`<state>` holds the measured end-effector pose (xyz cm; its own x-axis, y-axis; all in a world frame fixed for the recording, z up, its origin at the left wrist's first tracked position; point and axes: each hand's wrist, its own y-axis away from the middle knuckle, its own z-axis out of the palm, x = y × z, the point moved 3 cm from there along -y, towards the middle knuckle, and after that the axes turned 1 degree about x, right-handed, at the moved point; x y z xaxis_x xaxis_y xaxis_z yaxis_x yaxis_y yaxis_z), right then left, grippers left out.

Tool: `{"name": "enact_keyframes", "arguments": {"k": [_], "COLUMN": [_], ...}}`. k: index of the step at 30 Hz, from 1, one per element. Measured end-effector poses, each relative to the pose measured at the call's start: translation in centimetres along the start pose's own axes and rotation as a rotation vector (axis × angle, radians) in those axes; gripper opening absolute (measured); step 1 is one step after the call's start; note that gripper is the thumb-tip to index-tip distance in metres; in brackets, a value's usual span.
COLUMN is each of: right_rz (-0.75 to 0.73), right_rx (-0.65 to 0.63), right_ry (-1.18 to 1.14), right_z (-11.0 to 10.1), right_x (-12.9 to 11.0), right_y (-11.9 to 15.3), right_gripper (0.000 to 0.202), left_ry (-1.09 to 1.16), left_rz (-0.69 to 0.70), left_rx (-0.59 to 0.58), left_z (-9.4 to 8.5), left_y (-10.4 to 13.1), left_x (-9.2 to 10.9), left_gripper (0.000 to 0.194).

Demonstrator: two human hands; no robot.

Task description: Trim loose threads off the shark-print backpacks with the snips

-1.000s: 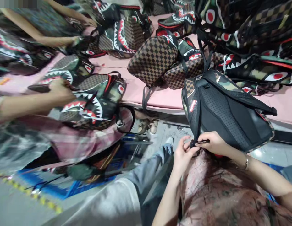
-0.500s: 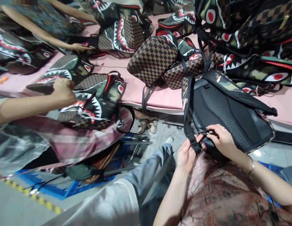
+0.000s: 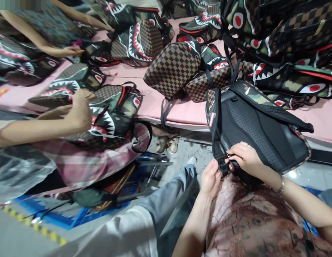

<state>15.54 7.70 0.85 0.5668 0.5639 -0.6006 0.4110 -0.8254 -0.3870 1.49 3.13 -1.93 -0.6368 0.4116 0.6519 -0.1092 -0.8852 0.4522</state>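
Note:
A backpack (image 3: 258,125) with a black padded back panel and checkered, camouflage edges leans from the table edge onto my lap. At its lower left corner, the fingers of my left hand (image 3: 211,177) are closed on a black strap (image 3: 222,165). Just to the right, my right hand (image 3: 244,156) is bent over the same corner, its fingers pinched together at the strap. A small dark piece with a metallic glint shows at those fingertips, and I cannot make out its kind. The far shoulder strap (image 3: 278,107) lies across the panel.
Several shark-mouth and checkered backpacks (image 3: 175,67) lie on the pink table (image 3: 152,107); more are piled at the right. At left, a co-worker's hand (image 3: 81,110) is by another backpack (image 3: 109,121). A second person's hand (image 3: 72,50) is farther back. Blue crates (image 3: 77,216) stand below.
My right hand has shifted slightly left and down, closer to my left hand at the strap. The near co-worker's hand has moved right, and the far person's hand has moved left.

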Motion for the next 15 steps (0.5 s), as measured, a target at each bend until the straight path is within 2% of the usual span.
{"name": "enact_keyframes", "arguments": {"k": [2,5,9,12,15], "right_rz": [0.047,0.233,0.482,0.559,0.573], "right_rx": [-0.009,0.027,0.077,0.09,0.114], "right_ry": [-0.073,-0.256,-0.51,-0.494,-0.388], "right_z": [-0.2,-0.8,-1.5,-2.0,-2.9], "right_x": [0.1,0.4,1.5,2.4,3.1], "right_y": [0.1,0.3,0.3,0.0,-0.6], "right_gripper": [0.014,0.008,0.015,0.019,0.023], "left_ry": [-0.024,-0.08,-0.163,-0.188,-0.214], "left_rz": [-0.014,-0.015,0.029,0.036,0.09], "left_rx": [-0.005,-0.001,-0.02,-0.014,0.008], "left_z": [-0.4,-1.1,-1.1,0.0,1.3], "left_y": [-0.1,-0.9,-3.7,-6.2,-7.4], "left_x": [0.2,1.3,3.7,4.6,4.2], "left_gripper": [0.031,0.036,0.045,0.044,0.041]}}
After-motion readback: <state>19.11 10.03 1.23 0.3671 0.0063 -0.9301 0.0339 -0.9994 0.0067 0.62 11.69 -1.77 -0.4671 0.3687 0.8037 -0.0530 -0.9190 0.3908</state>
